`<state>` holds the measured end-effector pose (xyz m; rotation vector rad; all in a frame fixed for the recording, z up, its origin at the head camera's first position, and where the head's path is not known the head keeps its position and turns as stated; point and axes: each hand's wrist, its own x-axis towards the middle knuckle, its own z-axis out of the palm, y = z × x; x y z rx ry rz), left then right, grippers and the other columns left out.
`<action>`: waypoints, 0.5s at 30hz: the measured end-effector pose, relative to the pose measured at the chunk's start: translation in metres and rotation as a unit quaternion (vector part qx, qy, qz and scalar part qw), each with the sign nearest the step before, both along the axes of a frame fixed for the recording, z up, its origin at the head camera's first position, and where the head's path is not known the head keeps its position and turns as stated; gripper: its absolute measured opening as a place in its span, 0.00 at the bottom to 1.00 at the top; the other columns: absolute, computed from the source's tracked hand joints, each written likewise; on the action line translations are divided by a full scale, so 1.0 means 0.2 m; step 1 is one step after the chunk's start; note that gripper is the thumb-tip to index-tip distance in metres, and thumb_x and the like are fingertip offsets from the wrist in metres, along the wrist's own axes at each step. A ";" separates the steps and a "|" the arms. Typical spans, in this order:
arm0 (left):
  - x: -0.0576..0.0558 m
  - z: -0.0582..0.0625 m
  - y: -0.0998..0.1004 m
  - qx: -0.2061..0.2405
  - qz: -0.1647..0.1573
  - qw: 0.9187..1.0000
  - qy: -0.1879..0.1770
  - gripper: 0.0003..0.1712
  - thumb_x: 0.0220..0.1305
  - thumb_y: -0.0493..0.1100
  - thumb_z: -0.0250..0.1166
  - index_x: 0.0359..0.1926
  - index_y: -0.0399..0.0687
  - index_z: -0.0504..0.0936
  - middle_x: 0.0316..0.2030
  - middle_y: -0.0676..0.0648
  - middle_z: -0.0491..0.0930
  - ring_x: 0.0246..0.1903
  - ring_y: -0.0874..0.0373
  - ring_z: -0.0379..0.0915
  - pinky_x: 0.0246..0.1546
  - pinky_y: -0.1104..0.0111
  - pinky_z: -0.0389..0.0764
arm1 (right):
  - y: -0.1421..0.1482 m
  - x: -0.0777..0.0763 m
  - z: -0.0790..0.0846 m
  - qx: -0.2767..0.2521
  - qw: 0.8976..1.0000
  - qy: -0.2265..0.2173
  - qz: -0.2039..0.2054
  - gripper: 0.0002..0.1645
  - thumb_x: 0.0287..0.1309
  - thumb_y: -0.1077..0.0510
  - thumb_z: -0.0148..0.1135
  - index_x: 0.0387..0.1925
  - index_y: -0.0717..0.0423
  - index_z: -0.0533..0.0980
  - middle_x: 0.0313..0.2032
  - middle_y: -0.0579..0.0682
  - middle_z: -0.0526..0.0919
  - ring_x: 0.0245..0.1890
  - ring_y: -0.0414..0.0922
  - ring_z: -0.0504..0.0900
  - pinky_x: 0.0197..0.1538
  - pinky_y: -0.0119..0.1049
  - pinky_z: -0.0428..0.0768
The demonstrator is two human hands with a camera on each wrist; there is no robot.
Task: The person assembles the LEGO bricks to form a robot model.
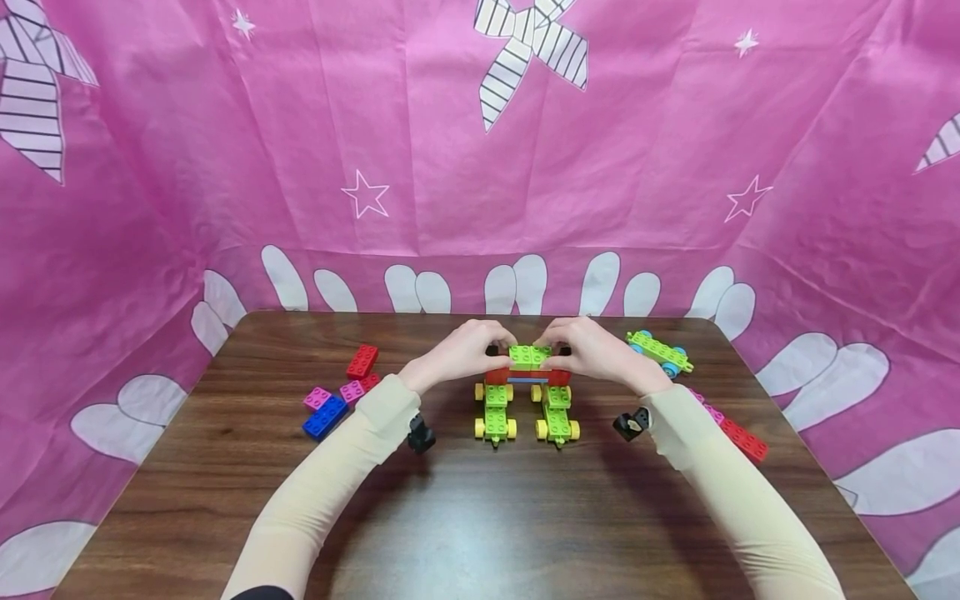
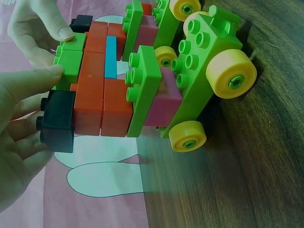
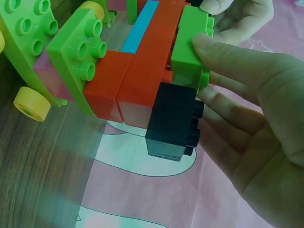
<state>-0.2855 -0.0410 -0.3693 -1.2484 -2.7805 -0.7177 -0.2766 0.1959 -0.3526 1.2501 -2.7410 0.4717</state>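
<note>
Two light green bricks [image 1: 529,357] sit side by side on top of a built block structure. My left hand [image 1: 468,352] pinches them from the left, thumb in front. From the right, my right hand [image 1: 588,350] pinches them likewise. Below are stacked red bricks [image 2: 90,90] with a thin blue piece [image 2: 110,57] at the middle. A black brick [image 2: 59,118] stands at the left end, another black brick [image 3: 173,121] at the right end. Two green wheeled bases [image 1: 496,412] with yellow wheels carry the structure, with pink bricks [image 2: 164,99] between green layers.
On the table's left lie a red brick [image 1: 362,362], a blue brick [image 1: 325,417] and pink bricks [image 1: 317,398]. A green wheeled base with blue wheels [image 1: 660,352] stands at the back right. A red brick [image 1: 744,439] lies near the right edge, beside pink ones.
</note>
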 end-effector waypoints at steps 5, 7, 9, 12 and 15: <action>0.00 0.00 0.00 0.001 -0.005 1.000 0.002 0.16 0.59 0.47 0.65 0.47 0.47 0.82 0.43 0.50 0.82 0.41 0.60 0.77 0.46 0.68 0.77 | 0.00 0.00 0.00 0.006 1.000 0.009 0.009 0.14 0.50 0.54 0.69 0.40 0.54 0.83 0.37 0.47 0.85 0.30 0.35 0.81 0.34 0.30 0.80; 0.00 0.00 0.00 -0.001 -0.004 1.000 0.004 0.16 0.59 0.47 0.65 0.47 0.48 0.82 0.43 0.50 0.82 0.41 0.61 0.77 0.46 0.68 0.77 | -0.01 0.00 0.00 0.007 1.000 0.003 0.003 0.14 0.50 0.53 0.69 0.40 0.53 0.83 0.37 0.47 0.85 0.30 0.36 0.81 0.35 0.30 0.80; 0.00 0.00 0.00 -0.001 -0.003 1.000 0.004 0.16 0.59 0.47 0.65 0.47 0.48 0.82 0.43 0.51 0.82 0.41 0.62 0.77 0.45 0.68 0.77 | -0.01 0.00 0.00 0.007 1.000 -0.005 -0.006 0.14 0.51 0.53 0.69 0.41 0.52 0.83 0.38 0.47 0.85 0.31 0.37 0.81 0.36 0.30 0.80; 0.00 0.00 0.00 0.000 -0.001 1.000 0.004 0.16 0.59 0.47 0.65 0.47 0.48 0.82 0.43 0.51 0.82 0.41 0.61 0.77 0.45 0.68 0.77 | -0.01 0.00 0.00 0.007 1.000 -0.018 -0.022 0.15 0.50 0.52 0.69 0.41 0.52 0.82 0.39 0.47 0.84 0.33 0.38 0.82 0.37 0.31 0.80; 0.00 0.00 0.00 0.003 -0.002 1.000 0.002 0.15 0.59 0.47 0.65 0.47 0.48 0.82 0.43 0.50 0.83 0.41 0.60 0.78 0.45 0.68 0.77 | -0.01 0.01 0.00 0.007 0.999 -0.022 -0.029 0.15 0.49 0.52 0.70 0.40 0.52 0.81 0.39 0.46 0.84 0.33 0.38 0.82 0.38 0.31 0.81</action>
